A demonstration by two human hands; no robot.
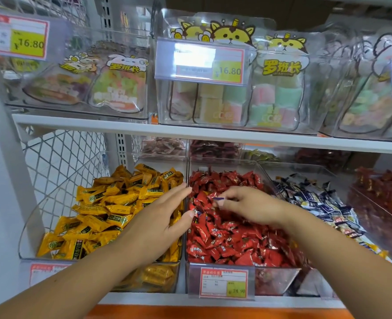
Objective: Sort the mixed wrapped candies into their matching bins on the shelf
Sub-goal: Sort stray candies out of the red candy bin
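Three clear bins stand side by side on the lower shelf. The left bin (29,229) is full of yellow wrapped candies (103,203). In the middle bin (275,277) lie red wrapped candies (224,236). Blue-and-white wrapped candies (323,206) fill the bin to the right. My left hand (162,217) hovers with straight fingers over the divide between the yellow and red bins, holding nothing. My right hand (247,206) is over the red bin and pinches a small blue-and-white candy (219,199) between its fingertips.
A further bin of dark red candies (383,194) stands at the far right. More bins sit behind, under the upper shelf board (190,132). Above are clear boxes of bagged sweets (277,88) with price tags (199,63). Wire mesh (59,157) closes the left side.
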